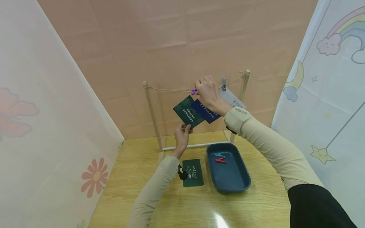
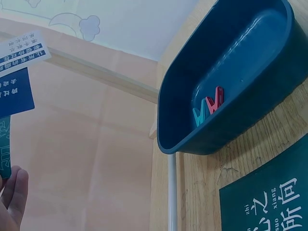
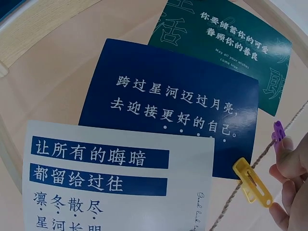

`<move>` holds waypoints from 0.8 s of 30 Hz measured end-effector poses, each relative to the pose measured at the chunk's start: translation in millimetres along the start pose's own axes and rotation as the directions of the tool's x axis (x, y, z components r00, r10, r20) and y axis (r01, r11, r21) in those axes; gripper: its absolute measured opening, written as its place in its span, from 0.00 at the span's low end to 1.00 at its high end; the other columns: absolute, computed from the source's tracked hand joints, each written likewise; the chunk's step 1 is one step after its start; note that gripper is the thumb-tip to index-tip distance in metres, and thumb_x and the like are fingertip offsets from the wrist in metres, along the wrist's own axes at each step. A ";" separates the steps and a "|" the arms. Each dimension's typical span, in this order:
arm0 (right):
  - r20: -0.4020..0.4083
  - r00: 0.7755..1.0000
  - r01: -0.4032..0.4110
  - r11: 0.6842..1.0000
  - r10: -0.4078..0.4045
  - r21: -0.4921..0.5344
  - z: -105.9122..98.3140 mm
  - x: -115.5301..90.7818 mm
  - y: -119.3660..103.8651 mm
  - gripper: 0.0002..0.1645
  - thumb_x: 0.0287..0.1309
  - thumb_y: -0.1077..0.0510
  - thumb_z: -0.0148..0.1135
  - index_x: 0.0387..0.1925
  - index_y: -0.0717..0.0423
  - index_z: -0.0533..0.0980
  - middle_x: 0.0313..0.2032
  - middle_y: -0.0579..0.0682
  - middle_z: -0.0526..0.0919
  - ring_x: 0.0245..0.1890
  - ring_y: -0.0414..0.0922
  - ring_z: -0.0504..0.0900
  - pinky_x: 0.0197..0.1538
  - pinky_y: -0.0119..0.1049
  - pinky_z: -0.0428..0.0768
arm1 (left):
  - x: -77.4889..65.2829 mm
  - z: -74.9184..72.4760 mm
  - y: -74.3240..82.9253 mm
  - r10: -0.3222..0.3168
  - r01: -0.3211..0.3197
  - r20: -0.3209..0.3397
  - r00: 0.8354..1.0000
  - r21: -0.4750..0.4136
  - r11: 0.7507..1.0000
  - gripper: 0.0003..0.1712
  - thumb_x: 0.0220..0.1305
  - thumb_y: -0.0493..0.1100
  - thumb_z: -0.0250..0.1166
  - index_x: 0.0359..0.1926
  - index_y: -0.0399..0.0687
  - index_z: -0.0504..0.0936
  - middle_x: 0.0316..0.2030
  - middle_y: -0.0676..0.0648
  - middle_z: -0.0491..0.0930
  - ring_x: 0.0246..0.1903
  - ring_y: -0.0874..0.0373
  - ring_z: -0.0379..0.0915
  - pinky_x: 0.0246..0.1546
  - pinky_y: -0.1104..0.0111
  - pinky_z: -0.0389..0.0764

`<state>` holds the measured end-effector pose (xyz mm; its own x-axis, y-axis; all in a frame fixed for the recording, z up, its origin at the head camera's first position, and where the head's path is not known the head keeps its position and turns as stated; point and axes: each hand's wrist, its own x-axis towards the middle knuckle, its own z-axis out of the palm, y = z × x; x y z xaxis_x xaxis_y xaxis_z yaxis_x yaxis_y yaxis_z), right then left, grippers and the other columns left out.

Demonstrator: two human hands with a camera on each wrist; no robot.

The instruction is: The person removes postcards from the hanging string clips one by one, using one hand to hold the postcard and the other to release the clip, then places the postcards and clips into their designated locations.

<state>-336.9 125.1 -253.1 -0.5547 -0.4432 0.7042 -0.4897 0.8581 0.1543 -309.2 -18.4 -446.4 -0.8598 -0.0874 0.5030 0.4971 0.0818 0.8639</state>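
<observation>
My right hand (image 1: pixel 209 93) pinches a purple clothespin (image 3: pixel 278 136) at the rope (image 3: pixel 262 156). Just by that clothespin is the upper corner of a green card (image 1: pixel 186 112); whether the clothespin grips the card I cannot tell. With thumb and fingers, my left hand (image 1: pixel 182 136) holds this card's lower corner. Beside it a blue card (image 3: pixel 168 106) hangs from a yellow clothespin (image 3: pixel 252 182), close to my right fingertips. Farther right hangs a white card (image 1: pixel 231 98) under a grey clothespin (image 1: pixel 223 84).
The rope is tied between two wooden posts (image 1: pixel 152 117). A blue tray (image 1: pixel 231 177) on the table holds a teal clothespin (image 1: pixel 219 155) and a red clothespin (image 1: pixel 220 160). Another green card (image 1: pixel 196 180) lies left of the tray. A white bar (image 1: pixel 196 145) joins the stand's feet.
</observation>
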 end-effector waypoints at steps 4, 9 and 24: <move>-0.002 1.000 -0.002 1.000 0.002 0.019 -1.4 0.3 0.4 0.10 0.57 0.62 0.71 0.31 0.64 0.78 0.30 0.58 0.80 0.33 0.56 0.75 0.46 0.48 0.73 | -1.5 0.1 3.6 0.033 -0.033 0.005 0.999 -0.012 0.999 0.08 0.71 0.27 0.55 0.39 0.18 0.73 0.35 0.24 0.76 0.33 0.31 0.81 0.40 0.43 0.84; -0.003 1.000 -0.003 1.000 0.003 0.031 -1.4 0.1 0.9 0.10 0.56 0.62 0.72 0.31 0.64 0.78 0.31 0.59 0.80 0.34 0.56 0.75 0.45 0.47 0.73 | -3.1 -1.8 4.1 0.027 -0.027 -0.002 1.000 -0.001 1.000 0.06 0.71 0.28 0.56 0.40 0.22 0.75 0.34 0.28 0.77 0.32 0.36 0.82 0.39 0.47 0.86; -0.035 0.999 -0.018 0.998 0.020 0.057 -1.6 -2.6 3.1 0.07 0.57 0.65 0.69 0.32 0.64 0.78 0.31 0.58 0.80 0.34 0.56 0.74 0.45 0.48 0.72 | -8.7 -6.3 20.0 -0.004 0.004 0.000 1.000 -0.023 1.000 0.06 0.71 0.27 0.56 0.42 0.21 0.75 0.35 0.26 0.77 0.34 0.31 0.81 0.40 0.48 0.86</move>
<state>-335.9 129.3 -253.3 -0.5407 -0.4164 0.7309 -0.5174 0.8497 0.1013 -291.1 -22.2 -433.3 -0.8618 -0.0881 0.4995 0.4961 0.0588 0.8663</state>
